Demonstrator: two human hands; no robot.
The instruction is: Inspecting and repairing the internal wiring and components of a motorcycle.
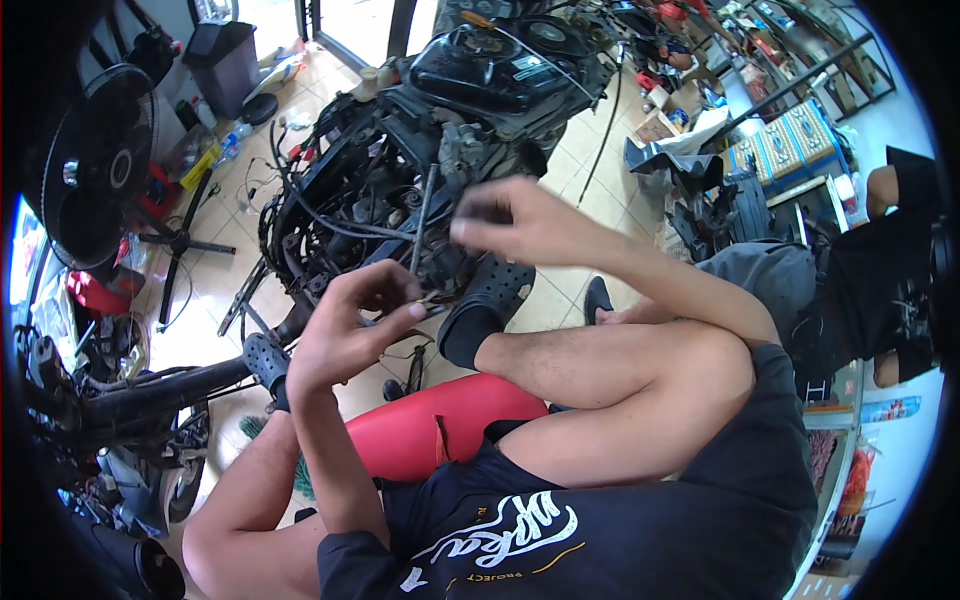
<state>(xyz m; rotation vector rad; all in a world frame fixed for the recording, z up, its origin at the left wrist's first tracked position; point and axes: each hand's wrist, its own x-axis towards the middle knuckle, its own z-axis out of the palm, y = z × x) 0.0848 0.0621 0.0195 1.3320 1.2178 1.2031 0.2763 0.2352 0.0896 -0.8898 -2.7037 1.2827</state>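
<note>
Two hands work close together in front of a stripped motorcycle (420, 170) that stands on the tiled floor (560, 300); the left hand (350, 330) is curled, thumb and fingers pinched on a small yellowish part (428, 300) from which thin wires trail down; the right hand (520, 222) is just above and to the right, its fingertips closed on something dark and blurred that I cannot make out; a slim metal rod (422, 222) stands upright between the hands and the engine. The person sits on a red stool (440, 425), knees bent, with black perforated clogs (500, 285) on the floor beside the motorcycle; a black standing fan (105, 165) stands toward the floor's left edge.
</note>
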